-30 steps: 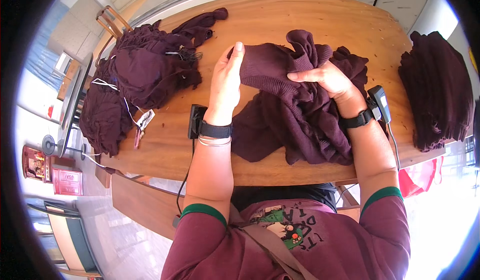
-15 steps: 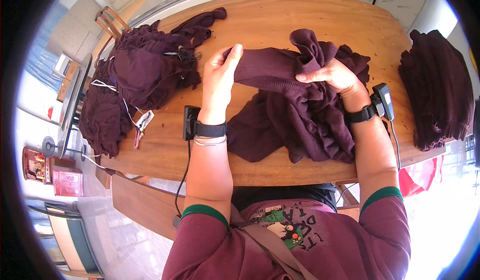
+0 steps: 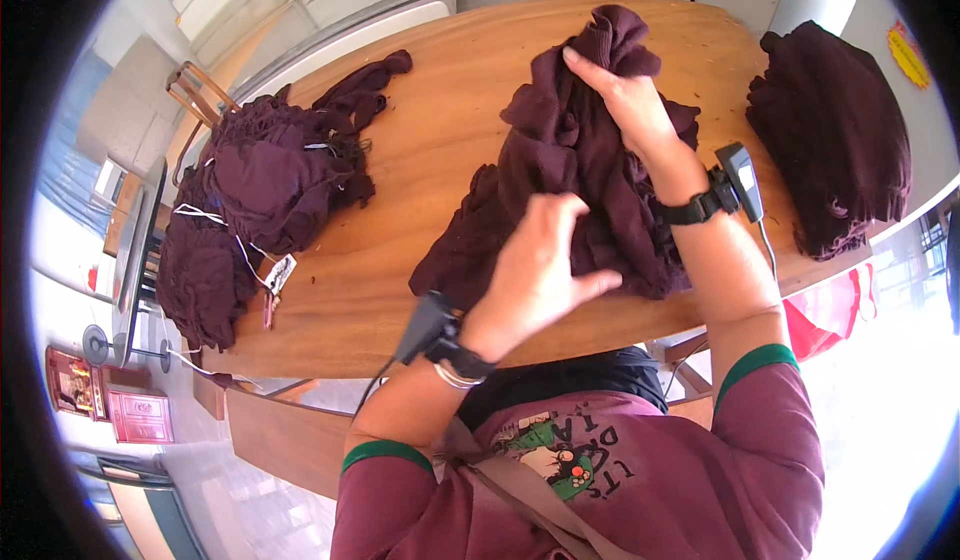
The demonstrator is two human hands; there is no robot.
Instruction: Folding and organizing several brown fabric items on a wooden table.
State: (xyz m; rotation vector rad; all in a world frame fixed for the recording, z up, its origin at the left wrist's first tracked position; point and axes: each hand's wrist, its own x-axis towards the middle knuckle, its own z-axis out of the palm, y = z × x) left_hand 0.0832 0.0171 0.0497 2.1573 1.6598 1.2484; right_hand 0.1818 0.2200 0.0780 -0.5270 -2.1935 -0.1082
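Observation:
A dark maroon knitted garment [image 3: 540,160] lies bunched on the wooden table [image 3: 440,120] in front of me. My right hand [image 3: 628,100] grips a gathered ribbed part of it at the far end, thumb on top and the other fingers hidden by the cloth. Close to the table's front edge, my left hand [image 3: 535,270] hovers over the near part of the garment. Its thumb and fingers are apart and nothing is in them. Black straps with small devices sit on both wrists.
On the left lies a loose heap of maroon knit pieces [image 3: 270,170] with white ties and a paper tag [image 3: 281,275]. A stack of folded maroon knits [image 3: 830,140] stands at the table's right end. Beyond that end hangs a red bag [image 3: 825,310]. A bench [image 3: 280,430] runs along the near left side.
My left hand has let go of the ribbed end and come down toward the near edge, opening. My right hand has moved farther away, drawing the cloth upright. The view has shifted slightly.

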